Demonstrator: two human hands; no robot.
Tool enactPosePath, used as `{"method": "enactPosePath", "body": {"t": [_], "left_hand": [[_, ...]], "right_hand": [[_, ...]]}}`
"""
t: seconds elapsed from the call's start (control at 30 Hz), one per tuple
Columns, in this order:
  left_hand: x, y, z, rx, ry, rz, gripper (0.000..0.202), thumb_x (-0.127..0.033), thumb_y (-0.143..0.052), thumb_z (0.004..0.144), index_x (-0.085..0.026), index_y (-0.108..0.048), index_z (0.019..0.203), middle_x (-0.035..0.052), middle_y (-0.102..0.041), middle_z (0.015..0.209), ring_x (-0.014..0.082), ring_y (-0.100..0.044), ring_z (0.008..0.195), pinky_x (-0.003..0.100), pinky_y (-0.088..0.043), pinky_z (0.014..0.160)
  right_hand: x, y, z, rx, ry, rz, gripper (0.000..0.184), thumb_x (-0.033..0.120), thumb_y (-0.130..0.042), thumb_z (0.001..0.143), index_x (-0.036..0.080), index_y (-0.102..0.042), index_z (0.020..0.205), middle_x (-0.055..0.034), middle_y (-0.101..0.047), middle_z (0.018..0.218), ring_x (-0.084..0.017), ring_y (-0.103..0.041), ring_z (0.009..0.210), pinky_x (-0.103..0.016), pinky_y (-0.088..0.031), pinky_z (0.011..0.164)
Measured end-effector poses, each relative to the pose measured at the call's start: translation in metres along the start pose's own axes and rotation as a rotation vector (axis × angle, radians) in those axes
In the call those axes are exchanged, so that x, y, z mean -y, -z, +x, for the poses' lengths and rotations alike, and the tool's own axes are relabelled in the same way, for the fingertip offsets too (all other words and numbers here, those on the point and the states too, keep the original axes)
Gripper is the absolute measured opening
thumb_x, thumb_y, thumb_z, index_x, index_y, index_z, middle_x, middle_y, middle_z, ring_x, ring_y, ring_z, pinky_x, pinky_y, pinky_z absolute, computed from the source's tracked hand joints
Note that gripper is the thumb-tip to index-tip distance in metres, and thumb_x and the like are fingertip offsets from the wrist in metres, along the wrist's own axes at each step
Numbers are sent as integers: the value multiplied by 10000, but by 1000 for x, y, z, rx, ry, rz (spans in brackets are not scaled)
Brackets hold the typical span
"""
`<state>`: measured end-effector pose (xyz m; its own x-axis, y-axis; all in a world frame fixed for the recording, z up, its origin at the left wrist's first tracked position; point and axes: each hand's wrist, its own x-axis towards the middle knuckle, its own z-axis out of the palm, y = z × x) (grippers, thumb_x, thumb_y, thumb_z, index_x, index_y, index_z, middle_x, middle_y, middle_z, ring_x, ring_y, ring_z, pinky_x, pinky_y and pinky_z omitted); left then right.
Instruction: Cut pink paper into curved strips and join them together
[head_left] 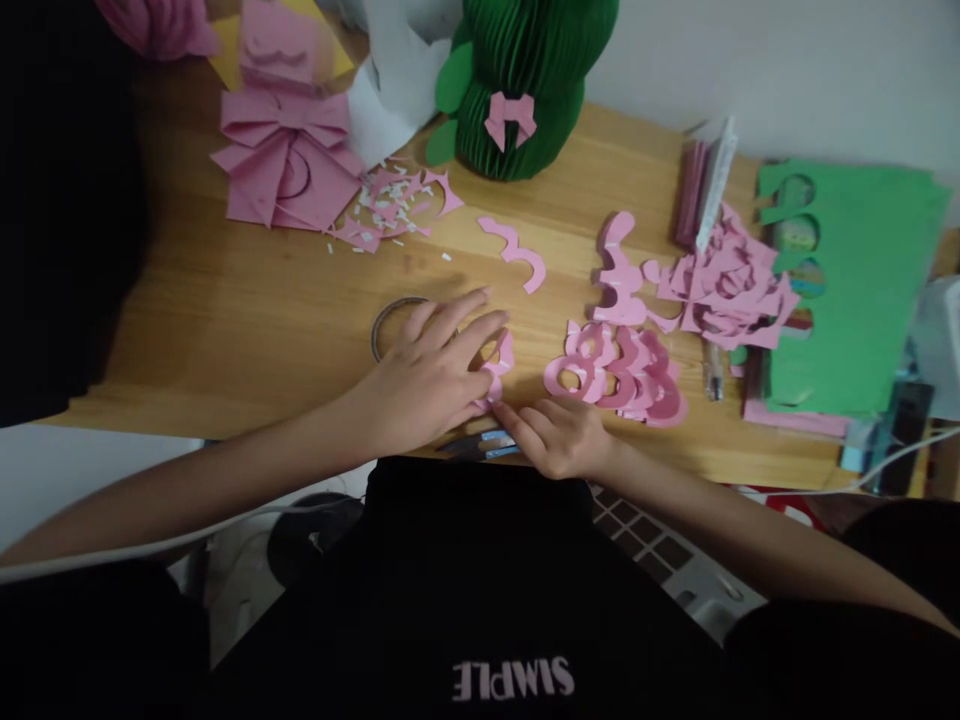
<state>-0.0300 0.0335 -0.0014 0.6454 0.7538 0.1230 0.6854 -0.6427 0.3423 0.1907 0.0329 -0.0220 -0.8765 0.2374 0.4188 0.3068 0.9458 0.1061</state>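
Note:
A curvy pink paper cutout (496,385) lies at the table's front edge, partly covered by my fingers. My left hand (431,370) is spread over it, fingers apart, with the thumb side against the paper. Under that hand shows part of a tape ring (382,325). My right hand (559,435) is curled, its thumb and index finger closed at the cutout's lower edge. Scissors with light blue on them (499,443) lie just below, partly hidden by my right hand. To the right is a heap of joined pink cutouts (619,370).
Loose pink strips (517,250) lie beyond my hands, near white and pink scraps (397,200). A green honeycomb paper figure (517,60) and folded pink paper dress (289,160) stand behind. Pink offcuts (727,280), a pen (712,370) and green sheets (862,290) occupy the right.

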Motion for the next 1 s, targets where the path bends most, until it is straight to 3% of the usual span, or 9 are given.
{"method": "enactPosePath", "body": {"t": [0.1, 0.53, 0.83, 0.93, 1.0], "left_hand": [[1, 0, 1, 7, -13, 27, 185, -327, -624, 889, -166, -717, 890, 152, -497, 1430, 386, -340, 1393, 570, -337, 1039], [1, 0, 2, -5, -36, 43, 162, -318, -650, 864, -172, -719, 864, 149, -519, 1402, 387, -335, 1391, 561, -332, 1044], [0, 2, 2, 14, -40, 46, 162, -310, -634, 870, -170, -716, 874, 149, -514, 1407, 394, -337, 1378, 572, -325, 1040], [0, 2, 2, 21, -45, 58, 163, -305, -617, 879, -178, -719, 872, 141, -513, 1408, 386, -324, 1389, 569, -323, 1039], [1, 2, 3, 18, -48, 57, 173, -301, -604, 883, -179, -723, 857, 137, -513, 1408, 384, -316, 1395, 570, -315, 1042]], "right_hand": [[-2, 0, 2, 6, 3, -25, 211, 57, -486, 923, 158, -671, 912, 34, -557, 540, -96, -452, 472, -250, -353, 432], [-3, 0, 1, 52, 20, -6, 193, 67, -496, 912, 151, -666, 945, 34, -549, 547, -92, -469, 475, -259, -328, 457], [-4, -1, 3, 22, 16, 7, 158, 48, -501, 909, 87, -649, 949, 20, -605, 577, -91, -477, 465, -257, -328, 427], [-3, 1, 3, 65, 11, 41, 212, 43, -458, 931, 106, -658, 964, 22, -603, 565, -98, -483, 461, -260, -329, 410], [-2, 4, 1, 167, -24, 117, 274, 46, -412, 947, 137, -659, 1023, 22, -596, 563, -107, -489, 464, -268, -325, 403]]}}
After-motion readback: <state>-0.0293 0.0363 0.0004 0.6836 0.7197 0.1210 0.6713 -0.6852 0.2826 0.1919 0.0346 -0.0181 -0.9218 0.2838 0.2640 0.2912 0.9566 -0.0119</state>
